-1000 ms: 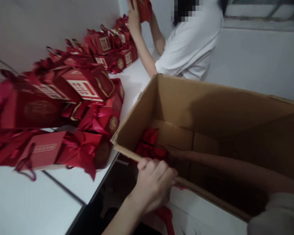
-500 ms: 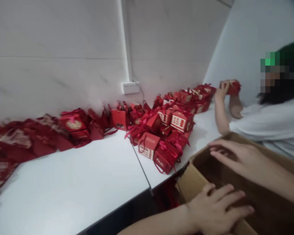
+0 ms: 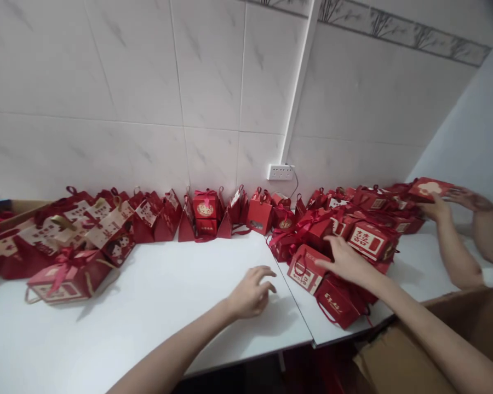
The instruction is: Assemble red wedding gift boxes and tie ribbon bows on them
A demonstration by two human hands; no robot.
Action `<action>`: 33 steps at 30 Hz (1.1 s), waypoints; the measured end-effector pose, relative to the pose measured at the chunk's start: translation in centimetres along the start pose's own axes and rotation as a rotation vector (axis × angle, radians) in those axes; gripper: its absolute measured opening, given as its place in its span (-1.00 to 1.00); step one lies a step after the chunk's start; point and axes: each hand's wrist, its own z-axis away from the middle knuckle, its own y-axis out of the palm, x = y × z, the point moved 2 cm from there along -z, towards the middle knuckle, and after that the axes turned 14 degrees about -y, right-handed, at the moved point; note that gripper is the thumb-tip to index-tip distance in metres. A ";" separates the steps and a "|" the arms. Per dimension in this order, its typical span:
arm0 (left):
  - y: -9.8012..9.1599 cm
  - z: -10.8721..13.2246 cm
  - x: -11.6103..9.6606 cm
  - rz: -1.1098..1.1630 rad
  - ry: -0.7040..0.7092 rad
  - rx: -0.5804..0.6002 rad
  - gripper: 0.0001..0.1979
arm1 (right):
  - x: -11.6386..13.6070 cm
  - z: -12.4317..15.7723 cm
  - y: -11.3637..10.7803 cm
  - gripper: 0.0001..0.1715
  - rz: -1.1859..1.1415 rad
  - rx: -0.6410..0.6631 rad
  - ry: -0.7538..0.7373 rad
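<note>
Right hand [image 3: 349, 264] is over the heaped red boxes, fingers spread, nothing visibly gripped. Cream-labelled box [image 3: 306, 271] lies just left of and below those fingertips; can't tell if they touch. Gold-lettered box [image 3: 342, 301] sits below the same palm, nearer the wearer; large-panel box [image 3: 372, 241] is to the right of its fingers, beyond the knuckles. Left hand [image 3: 250, 294] is above the white table [image 3: 205, 273], fingers loosely curled, empty, the cream-labelled box to the right of its fingertips. Handling, my guess: folded card, so probably light, though contents unseen; stiff along the creases, flat panels easily dented, maybe slightly slick. Best hold is across two opposite side walls close to a crease, light squeeze. Ribbon loop [image 3: 299, 265] looks limp, would take one hooked finger but could snag neighbouring boxes. Bows would crush, so avoid.
</note>
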 end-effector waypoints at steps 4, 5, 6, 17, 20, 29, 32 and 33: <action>-4.1 3.4 4.9 -0.010 -0.153 0.015 -0.70 | -1.8 -4.3 0.1 -0.25 -0.054 -0.222 0.117; -4.9 4.2 5.7 -0.007 -0.176 0.017 -0.71 | -2.1 -5.2 0.1 -0.20 -0.056 -0.218 0.141; -5.5 5.0 6.5 -0.001 -0.200 0.014 -0.72 | -2.3 -6.0 0.2 -0.16 -0.068 -0.207 0.162; -4.9 6.3 13.3 0.580 -0.774 -0.356 -0.84 | 8.1 -9.2 3.4 -0.14 -0.099 -0.360 -0.039; -3.7 6.0 14.2 0.680 -0.888 -0.468 -0.71 | 12.8 -9.8 10.9 -0.02 -0.160 -0.483 -0.169; -6.2 7.5 16.0 1.062 -1.045 -0.604 -0.55 | 18.3 -7.6 24.8 -0.07 -0.407 -0.484 -0.335; -6.7 7.1 16.3 1.057 -1.132 -0.595 -0.59 | 17.2 -7.1 23.7 -0.33 -0.615 -0.385 -0.154; -6.8 7.0 16.3 1.038 -1.153 -0.585 -0.62 | 16.8 -7.1 23.2 -0.43 -0.667 -0.347 -0.079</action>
